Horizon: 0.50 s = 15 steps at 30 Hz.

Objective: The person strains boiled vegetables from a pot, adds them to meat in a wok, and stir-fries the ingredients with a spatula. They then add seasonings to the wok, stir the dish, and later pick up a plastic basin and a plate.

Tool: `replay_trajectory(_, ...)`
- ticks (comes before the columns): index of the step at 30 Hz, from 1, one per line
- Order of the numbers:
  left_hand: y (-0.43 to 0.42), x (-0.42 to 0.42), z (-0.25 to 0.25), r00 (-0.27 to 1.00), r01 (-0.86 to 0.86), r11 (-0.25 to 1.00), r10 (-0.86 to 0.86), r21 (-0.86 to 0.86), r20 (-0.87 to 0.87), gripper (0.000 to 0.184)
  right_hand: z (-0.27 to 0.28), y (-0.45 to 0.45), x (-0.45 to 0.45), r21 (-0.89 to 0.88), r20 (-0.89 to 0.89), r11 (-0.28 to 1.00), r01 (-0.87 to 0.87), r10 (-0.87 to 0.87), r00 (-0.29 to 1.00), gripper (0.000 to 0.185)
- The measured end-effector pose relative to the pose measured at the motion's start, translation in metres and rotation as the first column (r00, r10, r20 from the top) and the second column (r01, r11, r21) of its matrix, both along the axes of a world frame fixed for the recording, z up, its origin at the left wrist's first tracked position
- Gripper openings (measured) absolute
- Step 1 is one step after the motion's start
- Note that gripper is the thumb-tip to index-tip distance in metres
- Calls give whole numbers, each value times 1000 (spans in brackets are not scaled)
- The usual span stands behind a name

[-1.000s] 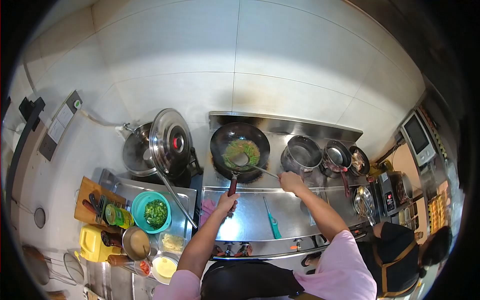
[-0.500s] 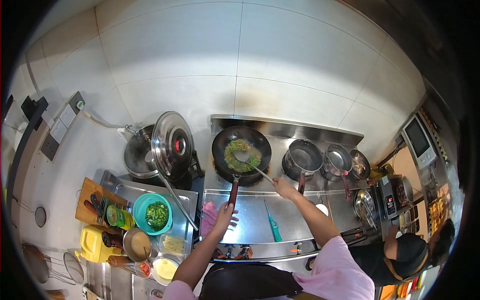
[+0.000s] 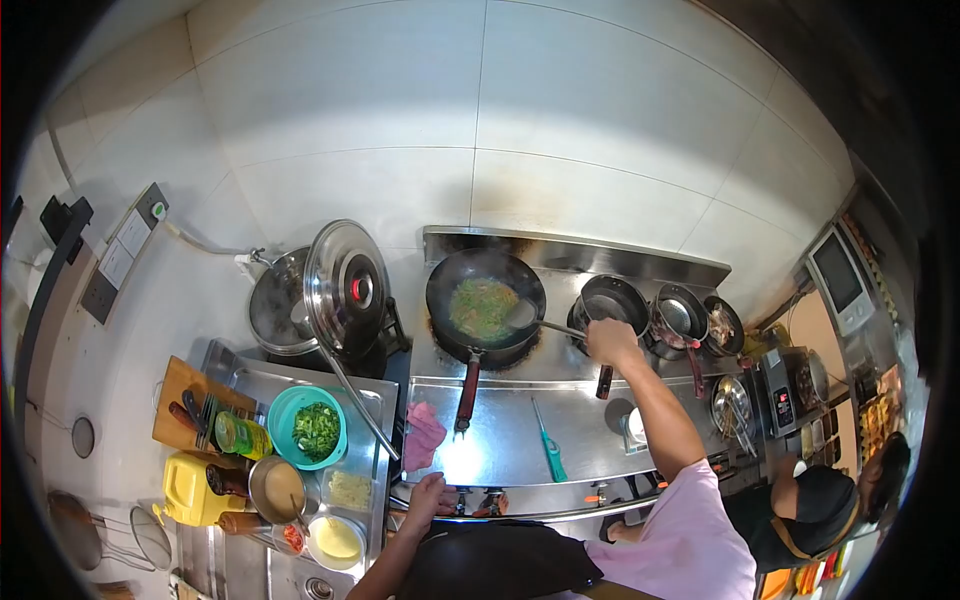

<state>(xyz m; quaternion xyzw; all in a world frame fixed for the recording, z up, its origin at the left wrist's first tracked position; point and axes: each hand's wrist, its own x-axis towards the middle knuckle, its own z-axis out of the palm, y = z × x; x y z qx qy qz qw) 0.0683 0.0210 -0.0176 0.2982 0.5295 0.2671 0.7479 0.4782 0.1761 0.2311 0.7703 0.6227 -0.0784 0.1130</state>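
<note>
My right hand (image 3: 612,343) is closed round the handle of a metal ladle (image 3: 522,314). The ladle's round head rests at the right side of the food in a black wok (image 3: 447,327), among chopped green pieces (image 3: 483,306); a little steam rises. The wok's dark red-brown handle (image 3: 467,398) points toward me, with no hand on it. Down by the front edge of the stove, my left hand (image 3: 428,497) is beside the burner knobs (image 3: 491,500). Its fingers are apart and slightly bent, with nothing visible in them. A pink cloth (image 3: 424,436) lies just beyond it.
Pots (image 3: 610,298) stand right of the wok, and a green-handled lighter (image 3: 552,458) lies in front. At left are a large pot with a tilted lid (image 3: 345,275), a turquoise bowl of greens (image 3: 281,430) and a yellow jug (image 3: 187,488). Another person (image 3: 800,515) works at right.
My left hand has left the wok handle area and moved down toward the knobs. My right hand has moved right and up, drawing the ladle to the wok's right side.
</note>
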Motion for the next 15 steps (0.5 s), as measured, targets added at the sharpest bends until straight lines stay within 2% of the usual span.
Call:
replay_trajectory(5,0,11,3,996,88,996,-88,-2,-35,44,-13,29,2,-23,2,1000,-21,21,1000,28)
replay_trajectory(9,-3,12,4,997,72,996,-71,48,-16,41,41,32,-7,-63,-1,993,-103,103,995,26)
replay_trajectory(10,-3,12,0,998,62,997,-62,35,-18,42,60,36,-14,-181,15,977,-113,118,993,25)
replay_trajectory(13,-5,13,-3,996,82,996,-81,36,-34,42,51,52,-16,-317,-33,947,-47,38,999,24)
replay_trajectory(14,-7,13,-3,995,94,995,-92,41,-42,42,39,59,-14,-321,-39,946,-53,42,998,23)
replay_trajectory(15,-9,12,-3,996,91,995,-91,39,-23,42,38,56,-14,-232,2,970,-76,79,997,23)
